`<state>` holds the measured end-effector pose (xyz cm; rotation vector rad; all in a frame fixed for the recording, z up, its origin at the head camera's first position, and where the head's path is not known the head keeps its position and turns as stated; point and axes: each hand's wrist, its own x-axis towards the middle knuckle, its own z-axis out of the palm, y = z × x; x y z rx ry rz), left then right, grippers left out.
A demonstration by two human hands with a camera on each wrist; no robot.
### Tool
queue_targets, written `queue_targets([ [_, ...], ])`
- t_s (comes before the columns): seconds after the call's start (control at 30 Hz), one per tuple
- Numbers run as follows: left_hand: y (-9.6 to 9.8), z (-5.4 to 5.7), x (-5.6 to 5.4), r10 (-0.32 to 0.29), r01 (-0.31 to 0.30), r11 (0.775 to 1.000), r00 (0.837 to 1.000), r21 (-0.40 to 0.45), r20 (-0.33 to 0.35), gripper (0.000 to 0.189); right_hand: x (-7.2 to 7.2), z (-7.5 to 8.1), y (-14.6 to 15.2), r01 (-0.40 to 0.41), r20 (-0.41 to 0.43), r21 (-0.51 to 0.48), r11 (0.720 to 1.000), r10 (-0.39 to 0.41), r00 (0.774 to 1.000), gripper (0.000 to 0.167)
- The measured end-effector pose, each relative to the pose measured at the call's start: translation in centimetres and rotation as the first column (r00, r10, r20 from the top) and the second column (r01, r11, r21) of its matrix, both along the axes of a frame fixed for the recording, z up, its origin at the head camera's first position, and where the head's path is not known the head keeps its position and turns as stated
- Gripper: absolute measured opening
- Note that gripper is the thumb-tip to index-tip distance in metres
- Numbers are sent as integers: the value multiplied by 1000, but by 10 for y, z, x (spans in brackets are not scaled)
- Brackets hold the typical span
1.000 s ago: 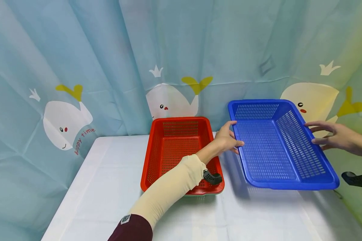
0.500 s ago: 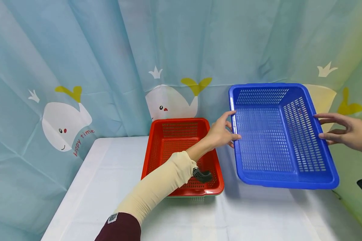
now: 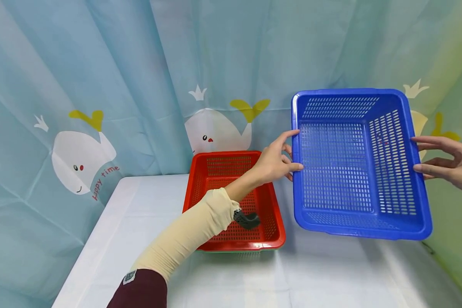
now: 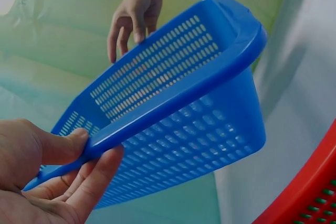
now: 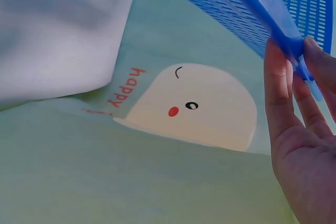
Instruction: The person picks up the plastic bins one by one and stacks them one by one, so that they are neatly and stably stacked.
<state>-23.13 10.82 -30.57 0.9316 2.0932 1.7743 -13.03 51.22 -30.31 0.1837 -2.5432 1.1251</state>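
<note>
A blue plastic basket [image 3: 335,167] with slotted walls hangs tilted above the right part of the table, its inside facing the head camera. My left hand [image 3: 274,160] pinches its left rim, thumb on the inner side and fingers beneath, as the left wrist view shows at the rim [image 4: 157,111]. On the opposite rim my right hand [image 3: 452,162] pinches with thumb and fingers; in the right wrist view that hand [image 5: 299,103] grips the blue edge. Under my left forearm a red basket [image 3: 235,246] stands on the table, with a green edge showing just below its rim.
The table [image 3: 138,222] has a white cover. Behind it hangs a light blue curtain [image 3: 131,85] printed with white whales, which continues round the right side, close to the right hand.
The blue basket has risen and tipped up further toward the head camera, both hands keeping hold of its rims. My left forearm has shifted left; the red basket has stayed put.
</note>
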Motion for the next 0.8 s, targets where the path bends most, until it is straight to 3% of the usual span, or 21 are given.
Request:
queue_targets([
  [0.3,-4,3,-9,-57,56,998,998,36,24,89,0,2,1,26,45,27,999,-27,999,63],
  [0.6,-40,19,-9,-97,93,994,993,53,72,88,-2,23,-25,-3,87,35,999,0,996,63],
  [0.8,-67,27,-12,-76,70,996,992,55,103,87,-4,41,-48,-38,176,51,998,28,984,63],
])
